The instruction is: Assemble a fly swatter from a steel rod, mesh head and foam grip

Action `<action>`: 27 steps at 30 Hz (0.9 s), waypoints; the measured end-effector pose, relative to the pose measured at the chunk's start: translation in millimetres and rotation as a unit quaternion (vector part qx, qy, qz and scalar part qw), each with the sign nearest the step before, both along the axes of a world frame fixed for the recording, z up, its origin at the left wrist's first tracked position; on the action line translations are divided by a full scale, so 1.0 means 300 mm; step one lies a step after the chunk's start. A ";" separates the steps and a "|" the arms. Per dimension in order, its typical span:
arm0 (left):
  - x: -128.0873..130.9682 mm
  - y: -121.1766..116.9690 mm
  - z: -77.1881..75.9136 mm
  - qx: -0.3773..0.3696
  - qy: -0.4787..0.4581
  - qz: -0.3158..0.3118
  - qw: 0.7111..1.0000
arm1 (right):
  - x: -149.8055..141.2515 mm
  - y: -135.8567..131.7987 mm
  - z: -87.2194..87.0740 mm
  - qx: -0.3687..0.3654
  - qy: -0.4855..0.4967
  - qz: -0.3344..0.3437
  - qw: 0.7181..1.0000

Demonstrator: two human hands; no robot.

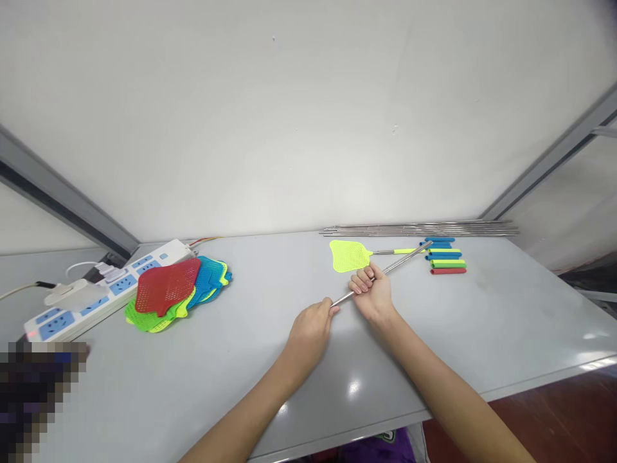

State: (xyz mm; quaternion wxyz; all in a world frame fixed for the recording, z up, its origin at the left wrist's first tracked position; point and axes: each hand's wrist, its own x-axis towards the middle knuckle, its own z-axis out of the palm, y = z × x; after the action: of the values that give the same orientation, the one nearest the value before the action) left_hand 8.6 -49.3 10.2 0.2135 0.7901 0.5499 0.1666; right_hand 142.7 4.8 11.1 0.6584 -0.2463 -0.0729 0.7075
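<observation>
Both my hands grip one thin metal rod, which slants up to the right above the table. My left hand is closed round its lower end. Farther up, my right hand wraps its fingers about the rod, palm turned up. Just beyond my right hand lies a yellow fly swatter with a metal shaft and a yellow handle. The rod's far end passes in front of that handle. Several coloured tubes, blue, yellow, green and red, lie in a row to the right.
A bundle of metal rods lies along the wall at the back. On the left, several swatter heads in red, green, yellow and blue overlap a white power strip with plugs and cables. The grey table has its front edge near my forearms.
</observation>
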 end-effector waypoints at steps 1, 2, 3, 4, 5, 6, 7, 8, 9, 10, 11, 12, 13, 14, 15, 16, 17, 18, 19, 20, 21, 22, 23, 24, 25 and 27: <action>0.001 -0.001 -0.002 0.001 0.004 0.000 1.000 | 0.002 0.001 0.000 0.001 0.001 -0.002 1.000; 0.002 -0.002 -0.005 0.004 0.007 0.001 1.000 | 0.004 0.002 0.000 0.003 0.001 -0.002 1.000; 0.003 -0.003 -0.008 0.009 0.010 0.002 1.000 | 0.005 0.002 0.000 0.005 0.000 -0.002 1.000; 0.004 -0.004 -0.010 0.016 0.012 0.006 1.000 | 0.006 0.002 0.000 0.006 -0.004 -0.001 1.000; 0.005 -0.004 -0.013 0.023 0.014 0.011 1.000 | 0.006 0.002 -0.001 0.008 -0.010 -0.001 1.000; 0.005 -0.005 -0.014 0.028 0.019 0.016 0.999 | 0.005 0.001 -0.001 0.009 -0.016 0.000 1.000; 0.006 -0.004 -0.015 0.030 0.027 0.024 0.999 | 0.003 -0.001 -0.001 0.009 -0.022 0.000 1.000; 0.006 -0.003 -0.015 0.028 0.039 0.032 0.998 | 0.000 -0.003 -0.002 0.008 -0.025 -0.001 1.000; 0.006 -0.002 -0.016 0.026 0.053 0.037 0.998 | -0.004 -0.005 -0.003 0.007 -0.027 -0.001 1.000; 0.005 0.000 -0.017 0.023 0.069 0.037 0.997 | -0.009 -0.008 -0.006 0.006 -0.026 -0.003 1.000; 0.004 0.002 -0.019 0.021 0.087 0.034 0.995 | -0.015 -0.011 -0.011 0.006 -0.026 -0.009 1.000; 0.003 0.004 -0.022 0.022 0.105 0.029 0.994 | -0.022 -0.014 -0.017 0.006 -0.025 -0.017 1.000; 0.001 0.004 -0.027 0.026 0.123 0.023 0.992 | -0.029 -0.017 -0.024 0.007 -0.025 -0.028 0.999; 0.000 0.005 -0.033 0.033 0.138 0.016 0.990 | -0.036 -0.021 -0.031 0.008 -0.027 -0.043 0.999; -0.003 0.004 -0.040 0.041 0.150 0.011 0.988 | -0.042 -0.024 -0.039 0.010 -0.028 -0.049 0.998; -0.005 0.003 -0.046 0.048 0.157 0.006 0.986 | -0.048 -0.027 -0.046 0.014 -0.031 -0.051 0.998; -0.007 0.001 -0.052 0.055 0.159 0.003 0.986 | -0.053 -0.030 -0.052 0.018 -0.036 -0.054 0.998; -0.008 -0.001 -0.057 0.060 0.158 0.000 0.986 | -0.057 -0.034 -0.056 0.021 -0.040 -0.057 0.997; -0.010 -0.002 -0.060 0.062 0.155 -0.001 0.986 | -0.062 -0.037 -0.059 0.023 -0.045 -0.061 0.997; -0.010 -0.003 -0.062 0.061 0.151 -0.002 0.987 | -0.066 -0.041 -0.060 0.023 -0.048 -0.064 0.997; -0.011 -0.004 -0.062 0.058 0.147 -0.003 0.988 | -0.071 -0.046 -0.059 0.021 -0.051 -0.067 0.996; -0.010 -0.004 -0.061 0.055 0.142 -0.006 0.988 | -0.076 -0.051 -0.057 0.018 -0.053 -0.069 0.996; -0.010 -0.004 -0.060 0.053 0.137 -0.009 0.989 | -0.080 -0.056 -0.055 0.015 -0.056 -0.068 0.996; -0.010 -0.003 -0.058 0.052 0.132 -0.015 0.990 | -0.084 -0.060 -0.051 0.012 -0.058 -0.069 0.996; -0.009 -0.003 -0.056 0.052 0.128 -0.020 0.990 | -0.086 -0.064 -0.048 0.010 -0.059 -0.068 0.996; -0.009 -0.002 -0.054 0.053 0.123 -0.030 0.991 | -0.088 -0.068 -0.045 0.004 -0.056 -0.067 0.996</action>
State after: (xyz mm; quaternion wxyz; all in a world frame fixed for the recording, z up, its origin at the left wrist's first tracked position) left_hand 5.9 -49.8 -6.1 0.1070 0.8312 0.5381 0.0906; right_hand 116.3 -15.6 -2.3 0.7005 -0.2871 -0.0958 0.6463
